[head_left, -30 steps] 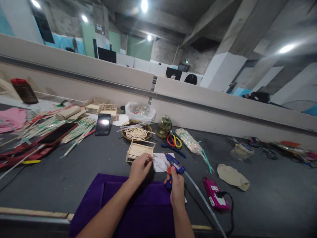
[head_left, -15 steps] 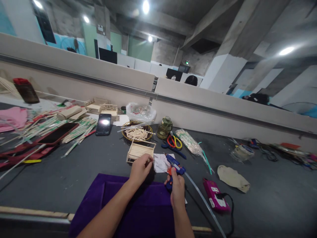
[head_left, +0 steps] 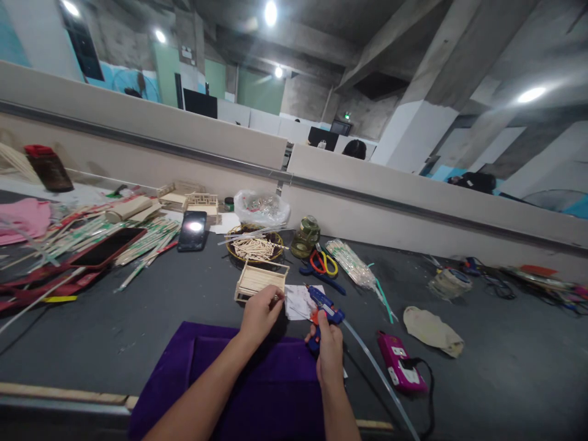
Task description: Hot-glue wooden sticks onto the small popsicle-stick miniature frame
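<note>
A small wooden bed model (head_left: 261, 279), built of thin sticks, stands on the dark table in front of me. My left hand (head_left: 261, 313) is closed at its front right corner, fingertips pinched together; the exact point of contact is hidden. My right hand (head_left: 329, 348) is wrapped round a blue hot glue gun (head_left: 326, 305) with an orange trigger. Its nozzle points forward and left, over a marked white paper (head_left: 297, 301). A long clear glue stick (head_left: 379, 373) trails from its back end. Purple cloth (head_left: 220, 380) lies under my forearms.
Behind the bed model sits a basket of short sticks (head_left: 252, 248). A glass jar (head_left: 305, 237), scissors (head_left: 323, 263) and blue pliers (head_left: 324, 280) stand nearby. To the right are a pink power strip (head_left: 400, 362) and beige cloth (head_left: 432, 331); phones (head_left: 192, 231) and bundled sticks lie left.
</note>
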`<state>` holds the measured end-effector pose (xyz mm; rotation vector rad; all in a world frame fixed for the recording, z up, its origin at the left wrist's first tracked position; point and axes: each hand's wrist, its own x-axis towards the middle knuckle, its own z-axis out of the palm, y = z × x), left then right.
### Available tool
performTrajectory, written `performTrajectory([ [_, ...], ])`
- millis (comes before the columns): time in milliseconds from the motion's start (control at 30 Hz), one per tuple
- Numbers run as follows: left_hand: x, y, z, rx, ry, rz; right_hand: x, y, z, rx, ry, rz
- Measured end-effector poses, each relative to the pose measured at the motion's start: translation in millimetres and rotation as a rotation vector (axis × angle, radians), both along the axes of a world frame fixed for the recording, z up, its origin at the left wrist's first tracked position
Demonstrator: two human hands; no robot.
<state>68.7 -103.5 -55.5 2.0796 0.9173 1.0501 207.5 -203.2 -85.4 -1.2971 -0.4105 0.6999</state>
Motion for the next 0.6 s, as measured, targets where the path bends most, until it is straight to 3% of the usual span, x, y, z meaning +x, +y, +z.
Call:
performTrajectory([
  [300,-6,-2,8.1,0.023,-0.114,0.075,0,-1,2.3,-0.010,0.007,-0.009],
  [600,-41,8,31.2,0.190,-0.562,0.486,7,-1,19.6,0.013,0.155,0.058],
])
